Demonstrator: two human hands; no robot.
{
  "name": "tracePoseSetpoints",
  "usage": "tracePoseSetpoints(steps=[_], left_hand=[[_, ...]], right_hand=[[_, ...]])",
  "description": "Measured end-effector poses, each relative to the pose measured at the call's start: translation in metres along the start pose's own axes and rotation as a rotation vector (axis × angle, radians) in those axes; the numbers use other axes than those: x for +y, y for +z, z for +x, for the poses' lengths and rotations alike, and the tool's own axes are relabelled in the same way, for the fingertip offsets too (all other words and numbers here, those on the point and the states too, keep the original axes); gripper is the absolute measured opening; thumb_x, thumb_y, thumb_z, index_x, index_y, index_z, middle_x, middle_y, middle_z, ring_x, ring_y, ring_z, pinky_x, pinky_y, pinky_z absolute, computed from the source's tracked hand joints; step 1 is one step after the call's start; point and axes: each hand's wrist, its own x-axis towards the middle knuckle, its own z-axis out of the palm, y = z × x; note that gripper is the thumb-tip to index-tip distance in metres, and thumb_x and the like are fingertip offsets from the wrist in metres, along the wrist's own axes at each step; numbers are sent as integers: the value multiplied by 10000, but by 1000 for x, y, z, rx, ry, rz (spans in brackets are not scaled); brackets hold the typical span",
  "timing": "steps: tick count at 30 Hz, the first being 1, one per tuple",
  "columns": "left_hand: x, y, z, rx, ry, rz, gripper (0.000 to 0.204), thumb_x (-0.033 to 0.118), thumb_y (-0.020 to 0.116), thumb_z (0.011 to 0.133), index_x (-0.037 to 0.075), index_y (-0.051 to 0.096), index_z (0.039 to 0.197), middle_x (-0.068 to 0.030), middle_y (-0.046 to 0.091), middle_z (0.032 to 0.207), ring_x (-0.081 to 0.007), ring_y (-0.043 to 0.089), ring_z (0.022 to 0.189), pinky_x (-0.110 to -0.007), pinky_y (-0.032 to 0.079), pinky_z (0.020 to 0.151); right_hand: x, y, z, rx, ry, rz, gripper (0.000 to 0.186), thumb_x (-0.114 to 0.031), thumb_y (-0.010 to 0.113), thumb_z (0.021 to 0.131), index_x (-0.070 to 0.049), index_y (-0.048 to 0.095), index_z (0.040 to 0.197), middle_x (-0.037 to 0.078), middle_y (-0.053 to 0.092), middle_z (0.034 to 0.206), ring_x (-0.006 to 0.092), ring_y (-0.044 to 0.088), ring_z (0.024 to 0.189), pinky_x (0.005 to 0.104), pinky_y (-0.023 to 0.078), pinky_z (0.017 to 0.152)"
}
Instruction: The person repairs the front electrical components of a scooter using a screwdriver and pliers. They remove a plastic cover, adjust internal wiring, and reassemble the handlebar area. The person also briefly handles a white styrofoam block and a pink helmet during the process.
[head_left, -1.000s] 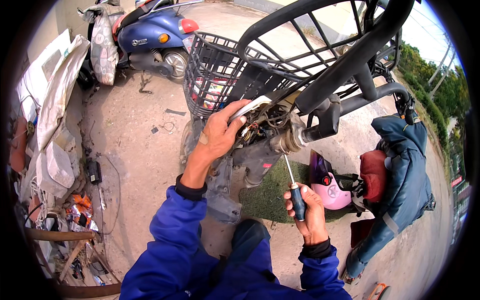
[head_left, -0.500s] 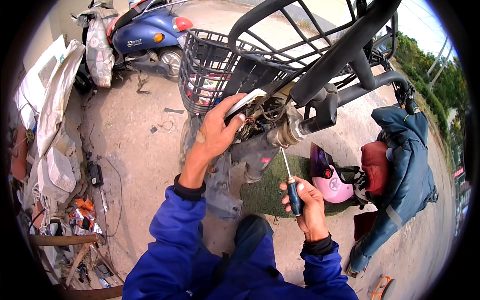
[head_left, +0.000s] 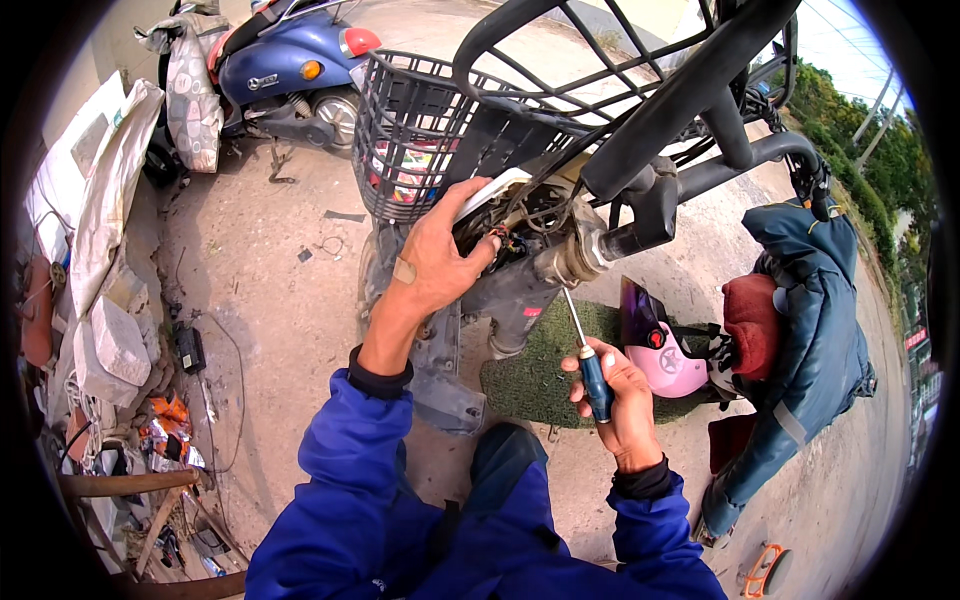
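Left arm: my left sleeve (head_left: pixel 350 455), blue, runs from the near edge toward the far side.
Left wrist: bare beyond a dark cuff (head_left: pixel 381 377), with a tan strip (head_left: pixel 404 272) across it.
Left hand (head_left: pixel 432 258): back up, thumb apart from the index; fingertips partly hidden, so I can't judge their grip.
Right arm: lower right, sleeve (head_left: pixel 660 530) angled far-left.
Right hand (head_left: pixel 625 405): nearer than the left, fingers curled closed.

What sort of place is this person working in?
Probably an open-air yard or roadside: a blue scooter is parked on dusty, hard ground, with trees and utility poles at the right.
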Motion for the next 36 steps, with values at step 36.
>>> tracePoseSetpoints(steps=[36], left_hand=[[-11, 20, 8, 70, -78, 69, 607, 247, 873, 841, 62, 630, 1366, -205, 753, 1106, -365, 734, 1005, -426, 564, 883]], right_hand=[[35, 2, -13, 15, -382, 185, 385, 42, 637, 924, 5, 564, 1300, 166, 617, 1271, 310, 693, 1154, 414, 628, 1020]])
